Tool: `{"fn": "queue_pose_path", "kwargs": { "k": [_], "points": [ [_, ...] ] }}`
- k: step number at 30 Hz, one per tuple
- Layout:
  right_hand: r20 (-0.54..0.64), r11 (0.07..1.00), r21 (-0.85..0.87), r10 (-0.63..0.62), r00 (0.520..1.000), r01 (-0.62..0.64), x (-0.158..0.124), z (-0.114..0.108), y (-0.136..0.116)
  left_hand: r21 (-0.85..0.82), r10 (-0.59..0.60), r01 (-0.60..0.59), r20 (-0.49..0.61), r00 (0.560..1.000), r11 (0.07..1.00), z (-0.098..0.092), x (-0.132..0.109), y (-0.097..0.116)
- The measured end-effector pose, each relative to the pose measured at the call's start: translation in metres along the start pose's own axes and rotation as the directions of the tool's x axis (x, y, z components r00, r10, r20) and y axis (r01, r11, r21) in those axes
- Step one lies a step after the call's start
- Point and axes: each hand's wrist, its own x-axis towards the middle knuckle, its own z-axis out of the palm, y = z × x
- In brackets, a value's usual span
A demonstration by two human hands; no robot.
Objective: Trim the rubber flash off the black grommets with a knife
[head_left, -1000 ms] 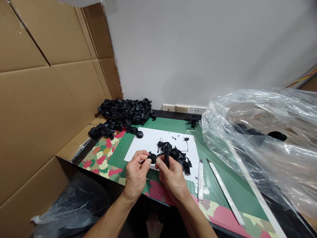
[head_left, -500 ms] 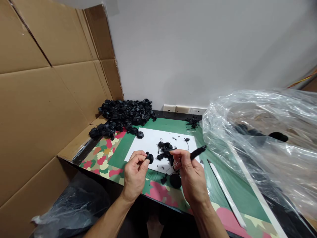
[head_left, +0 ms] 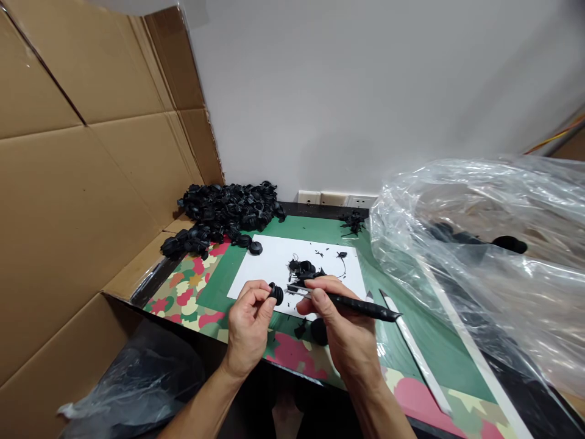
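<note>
A: What's in the left hand (head_left: 248, 326)?

B: A ribbed black piece (head_left: 276, 294), pinched between thumb and forefinger. It's held over the near edge of the white sheet (head_left: 256, 268), toward the left.

A: And the right hand (head_left: 350, 329)?

B: Its fingers are closed around a slim tool (head_left: 365, 306) with a black handle, near the sheet's near right corner. The metal tip points left, over the sheet, just beside the ribbed piece.

A: What lies on the sheet itself?

B: A clump of black bits (head_left: 304, 267) around the middle, partly behind the right hand, and small scraps toward the far right. One round black piece (head_left: 255, 248) sits by the far left corner.

A: And around it?

B: A big heap of black pieces (head_left: 223, 207) is beyond the sheet on the left. A dark round piece (head_left: 320, 331) lies just off the near edge, partly hidden by the right hand. Right of the sheet there's a white stick (head_left: 414, 353) with a dark point, then clear plastic (head_left: 397, 201) farther right.
</note>
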Motion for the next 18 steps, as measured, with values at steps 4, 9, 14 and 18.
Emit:
{"fn": "queue_pose_path", "kwargs": {
  "k": [4,9,14,18],
  "points": [
    [0.111,0.996,-0.010,0.092,0.990,-0.092,0.000,-0.002,0.000,0.010,0.001,-0.001,0.020,1.000,1.000,0.001,-0.001,0.000],
    [0.147,0.984,-0.044,0.179,0.973,-0.174,-0.003,-0.004,0.004,0.007,-0.009,0.009,0.018,1.000,1.000,0.003,-0.001,0.001],
    [0.083,0.997,-0.077,-0.012,0.996,0.019,-0.005,-0.005,0.015,0.005,-0.005,0.005,0.019,1.000,1.000,0.004,-0.001,0.002],
    [0.083,0.990,-0.127,-0.046,0.996,0.056,-0.005,-0.004,0.020,0.032,0.000,-0.002,0.044,0.999,1.000,0.005,-0.002,0.000]
  ]
}}
